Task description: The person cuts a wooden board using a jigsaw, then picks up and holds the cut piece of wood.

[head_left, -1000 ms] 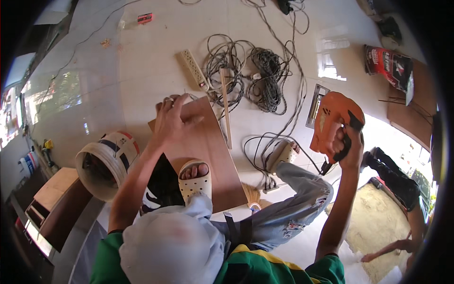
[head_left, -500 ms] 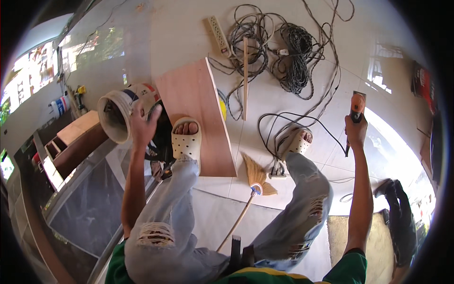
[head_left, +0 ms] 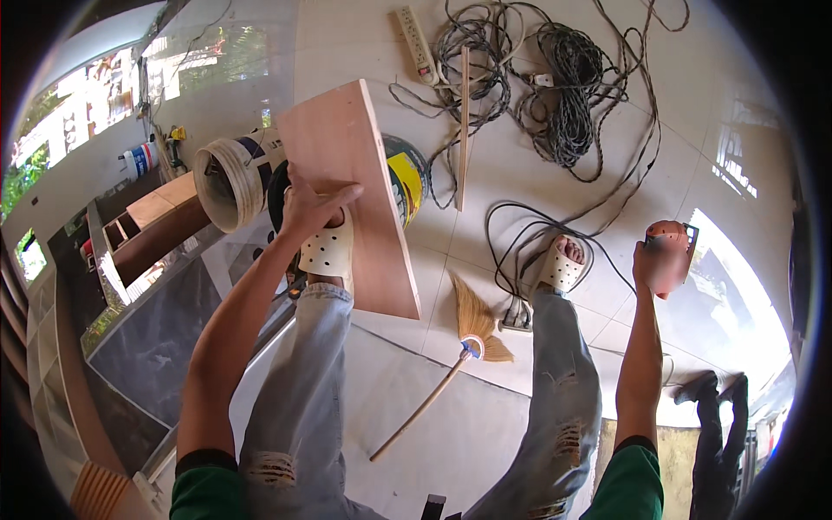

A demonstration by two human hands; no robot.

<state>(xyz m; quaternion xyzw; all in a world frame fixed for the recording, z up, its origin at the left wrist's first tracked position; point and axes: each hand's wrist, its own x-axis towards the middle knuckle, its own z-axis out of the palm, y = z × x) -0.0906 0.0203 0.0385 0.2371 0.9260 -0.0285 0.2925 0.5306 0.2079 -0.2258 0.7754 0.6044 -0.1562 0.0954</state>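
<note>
My left hand (head_left: 314, 208) lies against the left part of a reddish plywood board (head_left: 377, 251), its thumb stretched out across the face and its fingers apart. Tilted, the board rests beside my left clog (head_left: 328, 256) and in front of a dark green bucket (head_left: 416, 178) with a yellow label. Out to the right, my right hand (head_left: 646, 270) is closed around an orange power sander (head_left: 672, 247), raised off the floor with its dark flat base turned to the right. Part of the sander is blurred.
A white bucket (head_left: 230, 186) lies tipped at left. Coiled black cables (head_left: 568, 95), a power strip (head_left: 416, 43) and a thin wood strip (head_left: 464, 130) lie ahead. A broom (head_left: 472, 329) lies between my feet; a wooden box (head_left: 165, 217) stands far left. Another person's legs (head_left: 719, 425) show at right.
My left hand has come from beside the white bucket onto the board, which now stands more steeply. My right hand has turned the sander, showing its orange body from another side.
</note>
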